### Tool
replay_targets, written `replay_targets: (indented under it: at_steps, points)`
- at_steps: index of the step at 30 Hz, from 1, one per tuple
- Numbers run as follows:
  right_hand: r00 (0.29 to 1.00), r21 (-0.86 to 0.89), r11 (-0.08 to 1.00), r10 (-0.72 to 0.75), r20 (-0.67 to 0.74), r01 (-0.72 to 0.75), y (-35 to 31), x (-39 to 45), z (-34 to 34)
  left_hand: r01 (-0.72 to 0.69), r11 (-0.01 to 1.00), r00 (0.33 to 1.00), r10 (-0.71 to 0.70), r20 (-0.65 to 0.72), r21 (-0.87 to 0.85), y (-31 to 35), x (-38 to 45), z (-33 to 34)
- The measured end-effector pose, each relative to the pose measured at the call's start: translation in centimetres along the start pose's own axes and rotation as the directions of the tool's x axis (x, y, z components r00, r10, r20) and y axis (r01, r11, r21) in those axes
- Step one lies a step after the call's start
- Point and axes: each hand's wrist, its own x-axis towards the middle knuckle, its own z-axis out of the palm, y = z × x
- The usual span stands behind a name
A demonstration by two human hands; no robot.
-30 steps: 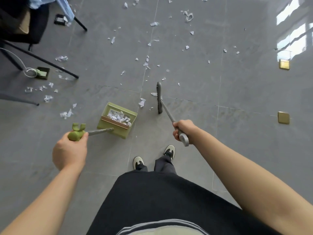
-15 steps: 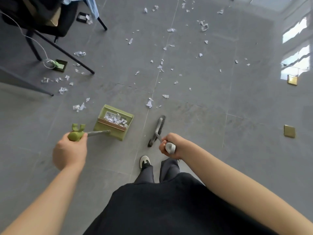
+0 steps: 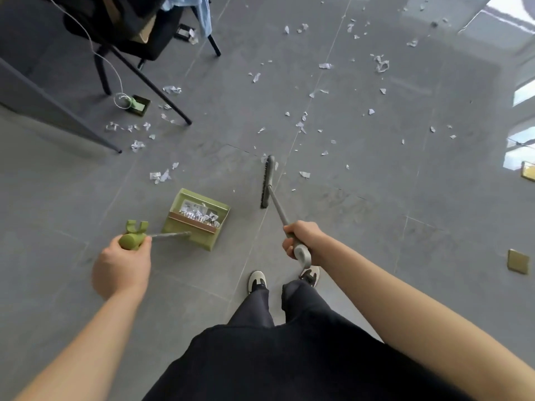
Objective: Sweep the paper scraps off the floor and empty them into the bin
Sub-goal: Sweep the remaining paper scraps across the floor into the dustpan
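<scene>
Since half a second earlier, the grey long-handled broom (image 3: 267, 183) had swung out from just in front of the feet to reach forward, its dark bristle head lying on the grey tiled floor (image 3: 376, 227) ahead of the person, a scrap or two touching its far end. Gripping the broom's grey handle near its end, the right hand (image 3: 301, 237) had its fingers curled round the shaft. Fingers of the left hand (image 3: 123, 264) were wrapped round the green grip of the olive-green long-handled dustpan (image 3: 199, 218), which stood on the floor just left of the broom head, apart from it, in much the same spot as before, with a heap of white paper bits in its tray. White torn paper scraps (image 3: 301, 124) lay strewn over the tiles beyond the broom, thinly toward the far right and in small clusters to the left near the slanted black legs of a black chair (image 3: 144, 44). Under that chair a white cable (image 3: 121, 96) coiled beside a small green floor box (image 3: 139, 105). Two brass floor plates (image 3: 518, 261) sat at the right edge. No bin appeared anywhere in view
</scene>
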Motion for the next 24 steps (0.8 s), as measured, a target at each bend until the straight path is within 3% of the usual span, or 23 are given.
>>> replay_targets:
  at_steps: [9, 13, 24]
  points:
    - [0.985, -0.377, 0.92, 0.148, 0.083, -0.107, -3.9, 1.2, -0.1, 0.058, 0.998, 0.998, -0.058, -0.005, 0.013, -0.3, 0.1, -0.4]
    - [0.951, -0.44, 0.874, 0.286, 0.118, -0.208, -6.8, 2.9, -0.6, 0.08, 0.996, 0.997, -0.08, -0.012, 0.031, 0.7, 0.3, -0.3]
    - [0.987, -0.431, 0.888, 0.152, -0.049, -0.158, -19.4, 5.7, -6.5, 0.163, 0.987, 0.984, -0.162, -0.079, 0.007, 7.9, 0.7, 1.8]
